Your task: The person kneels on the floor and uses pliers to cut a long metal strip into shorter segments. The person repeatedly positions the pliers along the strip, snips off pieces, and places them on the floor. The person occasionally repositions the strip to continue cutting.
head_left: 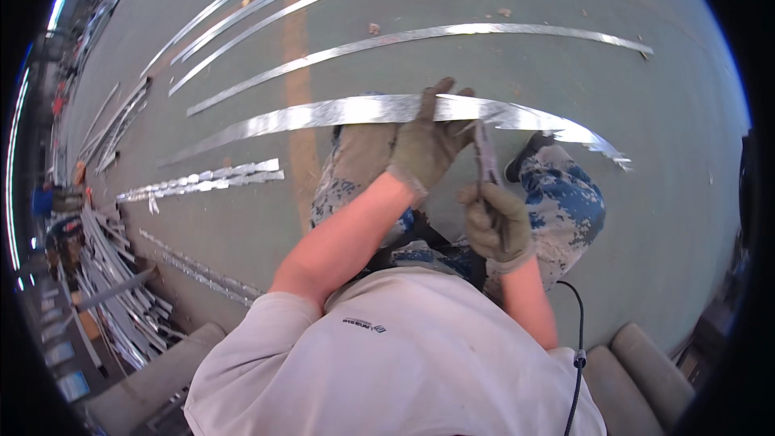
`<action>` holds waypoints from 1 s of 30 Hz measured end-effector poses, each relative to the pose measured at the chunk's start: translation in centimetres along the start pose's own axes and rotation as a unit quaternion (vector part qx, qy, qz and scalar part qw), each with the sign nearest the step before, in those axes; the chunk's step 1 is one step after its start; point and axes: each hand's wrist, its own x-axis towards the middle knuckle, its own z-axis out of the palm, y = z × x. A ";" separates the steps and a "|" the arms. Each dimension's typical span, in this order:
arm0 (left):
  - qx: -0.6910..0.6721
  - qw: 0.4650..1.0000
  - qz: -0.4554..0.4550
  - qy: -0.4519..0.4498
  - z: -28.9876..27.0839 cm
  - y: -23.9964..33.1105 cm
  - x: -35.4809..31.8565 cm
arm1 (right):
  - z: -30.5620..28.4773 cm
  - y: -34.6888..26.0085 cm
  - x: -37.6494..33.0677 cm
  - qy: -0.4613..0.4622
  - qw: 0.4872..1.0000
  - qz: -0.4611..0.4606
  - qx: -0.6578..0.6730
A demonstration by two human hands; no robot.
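A long shiny metal strip (323,113) stretches across in front of me, over my knees, with jagged cuts along its near edge toward the right end. My left hand (424,141), in a grey-green work glove, grips the strip near its middle, fingers over the far edge. In my gloved right hand (499,224) is a pair of metal snips (487,157), the fingers closed round the handles. The snips' jaws meet the near edge of the strip, just right of my left hand. Whether the blades are apart is too small to make out.
Several uncut metal strips (420,40) lie across the green floor ahead. Notched strips (202,180) lie to the left, near a heap of metal pieces (121,291). Grey cushioned pieces (650,367) stand behind me at both sides. A black cable (580,315) hangs at my right.
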 end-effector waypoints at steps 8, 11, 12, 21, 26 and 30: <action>0.125 0.990 -0.068 -0.008 4.4 -4.6 2.0 | -2.8 -5.6 -5.1 0.018 0.995 -0.064 -0.076; 0.203 0.975 -0.036 -0.077 3.8 -5.6 2.4 | -3.6 -5.9 -5.7 0.043 0.995 -0.073 -0.050; 0.210 0.973 -0.026 -0.089 2.9 -5.4 2.7 | -3.8 -5.8 -5.4 0.018 0.996 -0.079 -0.043; 0.100 0.994 -0.029 -0.015 -1.3 0.2 2.9 | -3.2 -6.0 -3.9 0.078 0.993 -0.069 -0.058; 0.158 0.987 -0.005 0.031 -2.7 -0.1 3.1 | -4.1 -5.1 -2.1 0.087 0.996 -0.008 -0.031; 0.159 0.987 0.003 -0.010 -3.9 -0.4 3.0 | -3.3 -2.8 -2.0 0.171 0.978 0.002 -0.122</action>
